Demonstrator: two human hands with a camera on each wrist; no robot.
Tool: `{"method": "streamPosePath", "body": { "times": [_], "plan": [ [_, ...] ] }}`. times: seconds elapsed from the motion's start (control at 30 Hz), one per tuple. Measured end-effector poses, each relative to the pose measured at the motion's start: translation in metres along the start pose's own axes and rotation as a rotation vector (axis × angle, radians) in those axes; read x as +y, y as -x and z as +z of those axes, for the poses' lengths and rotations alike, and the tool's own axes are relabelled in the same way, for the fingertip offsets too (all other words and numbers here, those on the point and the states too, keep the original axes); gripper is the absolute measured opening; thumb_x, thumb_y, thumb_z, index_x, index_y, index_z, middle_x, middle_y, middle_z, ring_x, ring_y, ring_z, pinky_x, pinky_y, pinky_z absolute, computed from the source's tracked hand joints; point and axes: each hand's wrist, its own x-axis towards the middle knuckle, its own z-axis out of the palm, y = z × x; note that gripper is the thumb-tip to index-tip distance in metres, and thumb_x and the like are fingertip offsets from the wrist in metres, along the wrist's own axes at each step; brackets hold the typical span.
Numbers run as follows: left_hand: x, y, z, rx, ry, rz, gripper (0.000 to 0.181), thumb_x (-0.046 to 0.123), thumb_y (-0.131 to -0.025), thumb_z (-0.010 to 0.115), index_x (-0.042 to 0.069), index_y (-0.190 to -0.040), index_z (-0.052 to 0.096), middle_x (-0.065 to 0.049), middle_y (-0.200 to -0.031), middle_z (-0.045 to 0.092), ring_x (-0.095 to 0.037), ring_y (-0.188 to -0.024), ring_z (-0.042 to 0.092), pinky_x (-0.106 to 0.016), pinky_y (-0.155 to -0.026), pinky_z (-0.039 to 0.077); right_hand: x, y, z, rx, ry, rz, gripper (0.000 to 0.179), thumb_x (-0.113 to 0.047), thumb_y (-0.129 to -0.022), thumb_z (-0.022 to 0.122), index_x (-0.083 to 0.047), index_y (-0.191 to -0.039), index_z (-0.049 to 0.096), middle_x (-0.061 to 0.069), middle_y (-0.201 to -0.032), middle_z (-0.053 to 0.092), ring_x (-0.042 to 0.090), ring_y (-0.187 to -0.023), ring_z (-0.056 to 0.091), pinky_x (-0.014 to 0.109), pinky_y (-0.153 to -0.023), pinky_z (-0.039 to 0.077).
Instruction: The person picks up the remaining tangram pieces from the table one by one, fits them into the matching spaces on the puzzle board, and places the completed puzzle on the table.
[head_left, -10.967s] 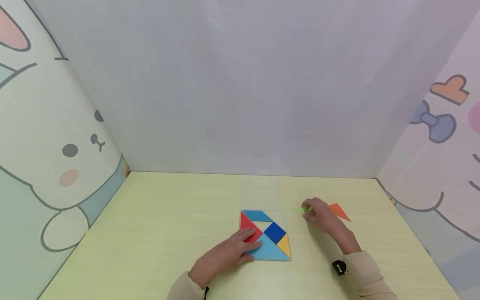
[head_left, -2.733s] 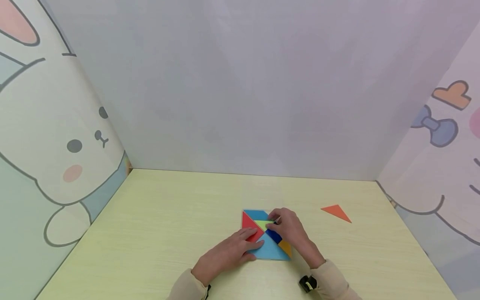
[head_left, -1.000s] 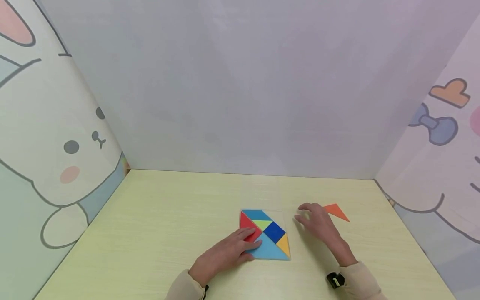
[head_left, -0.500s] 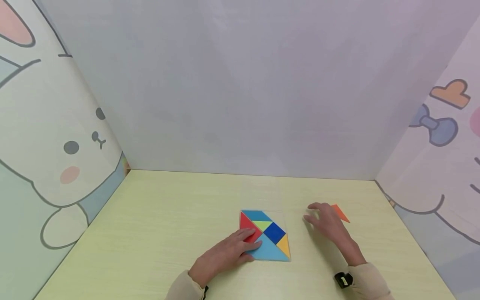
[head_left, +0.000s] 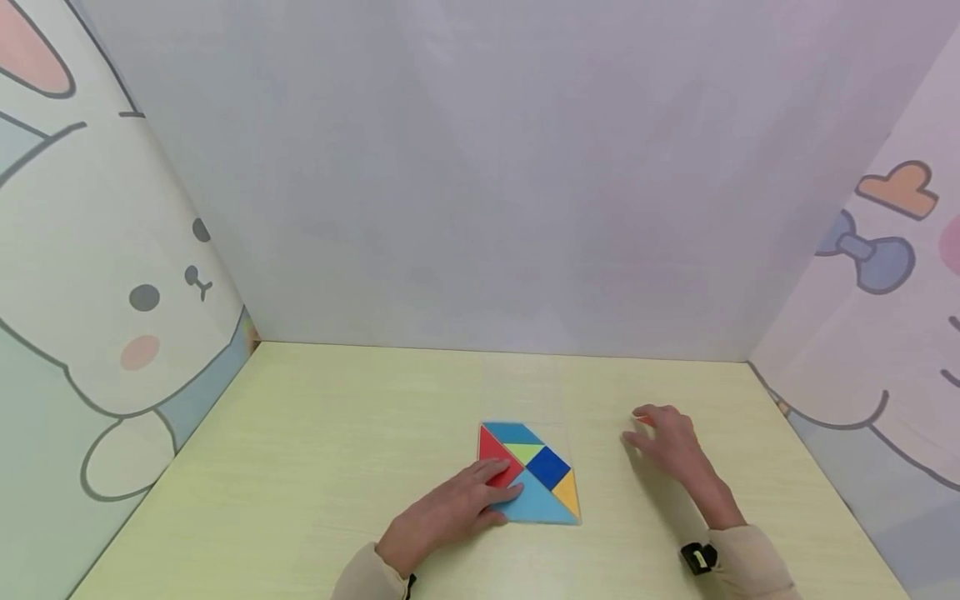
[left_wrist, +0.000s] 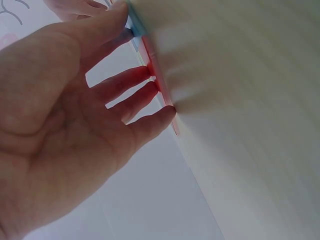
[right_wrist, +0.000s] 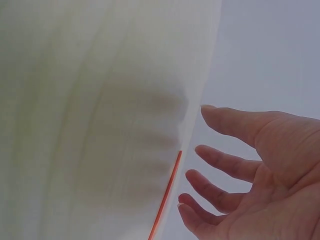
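My left hand (head_left: 450,510) rests on a flat group of tangram pieces in the head view, its fingertips on the red triangle (head_left: 491,446) and the large light blue triangle (head_left: 542,504). Beside these lie a blue parallelogram (head_left: 513,432), a small green triangle (head_left: 526,452), a dark blue square (head_left: 548,467) and a yellow triangle (head_left: 567,493). To the right, my right hand (head_left: 670,443) hovers over an orange triangle (head_left: 644,420), mostly hidden beneath it. In the right wrist view the orange triangle (right_wrist: 167,192) lies on the table, apart from the loosely bent fingers.
A pale wooden table (head_left: 337,433) carries everything. A grey-white wall (head_left: 480,183) closes off the back, and cartoon-printed panels (head_left: 97,275) stand at both sides. A faint transparent outline surrounds the tangram pieces.
The right hand brought the green triangle from the right into the group and let go of it. Since then it has moved right, over the orange triangle. The left hand has stayed put.
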Motion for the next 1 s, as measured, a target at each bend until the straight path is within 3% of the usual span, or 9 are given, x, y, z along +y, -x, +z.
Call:
{"method": "streamPosePath", "body": {
  "times": [0.33,0.57,0.83,1.0],
  "plan": [
    [-0.001,0.001,0.000,0.019,-0.032,0.027,0.052,0.029,-0.098,0.070,0.023,-0.148,0.058,-0.005,-0.153,0.048,-0.021,-0.140,0.043,-0.030,-0.107,0.048,0.014,0.000,-0.008,-0.041,0.022,0.101,0.046,-0.017,-0.091,0.077,0.013,-0.122,0.061,0.041,-0.117,0.057,0.060,-0.109,0.049,0.066,-0.086,0.039],
    [-0.001,0.002,0.001,0.027,-0.040,0.030,0.052,0.030,-0.098,0.070,0.023,-0.148,0.058,-0.004,-0.152,0.048,-0.020,-0.140,0.043,-0.029,-0.107,0.048,0.023,-0.001,-0.013,-0.077,0.026,0.166,0.052,-0.019,-0.092,0.075,0.012,-0.130,0.057,0.044,-0.123,0.049,0.062,-0.109,0.043,0.064,-0.079,0.045],
    [0.001,0.004,-0.001,0.024,-0.044,0.034,0.052,0.029,-0.098,0.071,0.023,-0.148,0.058,-0.005,-0.152,0.048,-0.021,-0.139,0.044,-0.029,-0.106,0.049,0.034,-0.003,-0.017,-0.088,0.035,0.177,0.054,-0.019,-0.093,0.074,0.013,-0.131,0.054,0.043,-0.120,0.050,0.059,-0.104,0.046,0.059,-0.076,0.046],
    [0.001,0.003,-0.001,0.021,-0.045,0.036,0.052,0.030,-0.098,0.071,0.023,-0.149,0.057,-0.005,-0.152,0.048,-0.021,-0.140,0.043,-0.029,-0.105,0.049,0.041,-0.002,-0.016,-0.081,0.049,0.130,0.051,-0.018,-0.092,0.074,0.014,-0.128,0.056,0.042,-0.120,0.053,0.054,-0.101,0.049,0.058,-0.078,0.043]
  ]
}}
